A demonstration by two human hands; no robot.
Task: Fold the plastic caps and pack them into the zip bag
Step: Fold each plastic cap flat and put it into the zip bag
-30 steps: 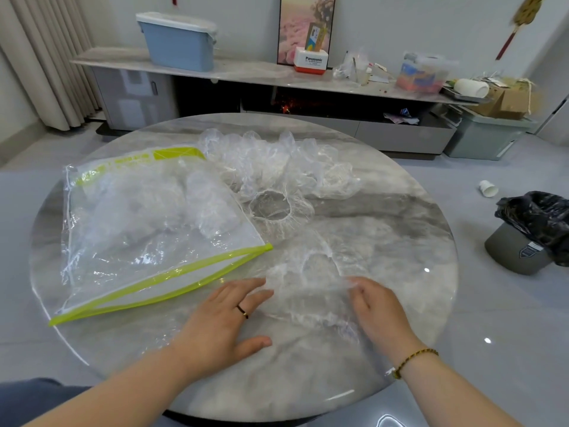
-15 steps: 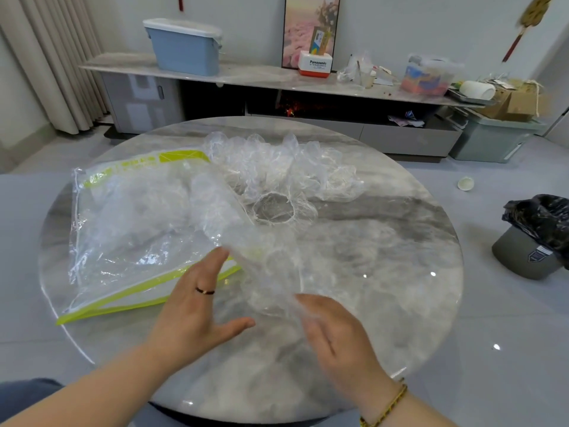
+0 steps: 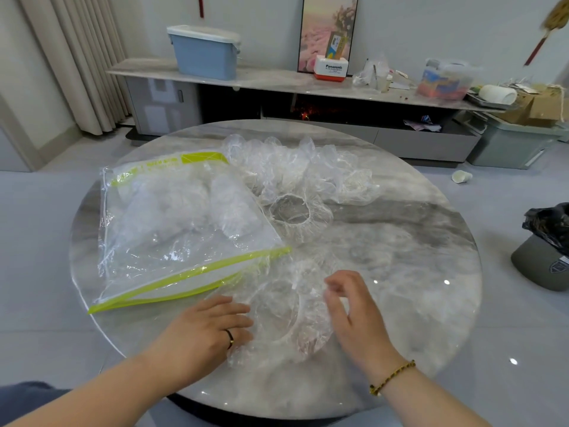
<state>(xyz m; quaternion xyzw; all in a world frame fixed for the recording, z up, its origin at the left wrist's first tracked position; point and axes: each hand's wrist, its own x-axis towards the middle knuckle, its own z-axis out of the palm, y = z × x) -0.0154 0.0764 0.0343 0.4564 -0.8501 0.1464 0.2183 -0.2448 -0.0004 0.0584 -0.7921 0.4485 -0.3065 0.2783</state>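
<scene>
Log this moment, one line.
cap: on table, unfolded | left hand: presses its left edge | right hand: at right edge, grip unclear | zip bag: holds caps | loose caps: piled behind

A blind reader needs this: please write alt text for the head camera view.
A person's left hand presses flat on a clear plastic cap on a round marble table, with the right hand at the cap's other edge. A green-edged zip bag holding caps lies to the left; a pile of loose caps lies behind.

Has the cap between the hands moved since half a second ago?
Yes, downward: the cap was raised across the green edge of the zip bag; now it lies flat on the table.
</scene>
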